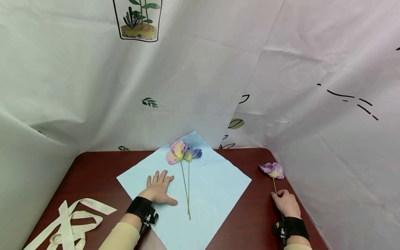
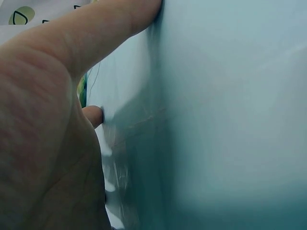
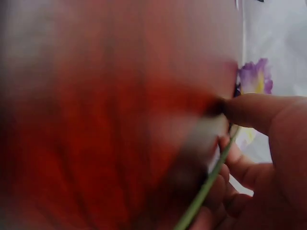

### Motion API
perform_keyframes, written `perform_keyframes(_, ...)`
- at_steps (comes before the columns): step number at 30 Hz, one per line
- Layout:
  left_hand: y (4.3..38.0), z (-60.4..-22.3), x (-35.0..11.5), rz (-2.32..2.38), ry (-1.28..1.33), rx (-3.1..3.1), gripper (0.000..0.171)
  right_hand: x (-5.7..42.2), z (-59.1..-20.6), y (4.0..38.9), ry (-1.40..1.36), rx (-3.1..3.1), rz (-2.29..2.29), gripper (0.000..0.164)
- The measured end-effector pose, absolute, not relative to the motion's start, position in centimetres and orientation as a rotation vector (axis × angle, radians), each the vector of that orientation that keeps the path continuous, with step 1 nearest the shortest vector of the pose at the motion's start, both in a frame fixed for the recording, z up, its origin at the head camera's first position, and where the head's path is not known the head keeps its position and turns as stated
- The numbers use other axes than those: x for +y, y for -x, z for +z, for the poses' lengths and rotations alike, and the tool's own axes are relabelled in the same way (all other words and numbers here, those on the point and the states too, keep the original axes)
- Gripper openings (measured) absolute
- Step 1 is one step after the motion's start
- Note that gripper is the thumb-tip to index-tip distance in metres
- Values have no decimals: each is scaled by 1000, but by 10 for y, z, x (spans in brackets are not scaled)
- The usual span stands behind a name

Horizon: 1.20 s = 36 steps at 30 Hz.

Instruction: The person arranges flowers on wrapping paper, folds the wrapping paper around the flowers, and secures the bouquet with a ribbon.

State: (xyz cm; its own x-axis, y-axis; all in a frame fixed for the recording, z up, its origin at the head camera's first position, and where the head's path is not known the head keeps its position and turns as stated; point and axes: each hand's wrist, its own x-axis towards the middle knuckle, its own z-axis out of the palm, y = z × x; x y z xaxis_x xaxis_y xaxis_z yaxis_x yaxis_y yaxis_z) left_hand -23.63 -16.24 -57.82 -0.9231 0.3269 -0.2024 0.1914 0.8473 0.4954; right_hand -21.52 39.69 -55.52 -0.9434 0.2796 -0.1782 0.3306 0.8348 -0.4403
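Note:
A sheet of light blue wrapping paper (image 1: 218, 187) lies cornerwise on the table. My left hand (image 1: 158, 190) rests on its left part, fingers spread, and the left wrist view shows the thumb against the paper. Just right of that hand lie a pink and yellow flower (image 1: 177, 152) and a blue flower (image 1: 192, 153), their thin stems crossing low down. At the table's right side my right hand (image 1: 286, 203) holds a purple flower (image 1: 273, 170) by its stem. In the right wrist view the green stem (image 3: 204, 191) runs past curled fingers.
A loosely looped cream ribbon (image 1: 73, 222) with printed lettering lies at the left of the dark red table (image 1: 240, 222). White printed cloth (image 1: 200, 76) hangs behind the table and along both its sides. The right hand is close to the table's right edge.

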Motion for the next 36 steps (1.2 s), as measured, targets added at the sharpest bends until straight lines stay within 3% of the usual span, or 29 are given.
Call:
perform_keyframes(8, 238, -583, -162, 688, -401, 2759, 113, 400, -548, 215, -394, 2899, -700, 44)
perform_keyframes(23, 239, -581, -163, 707, -399, 2750, 112, 404, -547, 217, -390, 2858, -712, 52)
perform_keyframes(36, 240, -585, -163, 683, -397, 2755, 114, 407, -545, 210, -417, 2878, -762, 40)
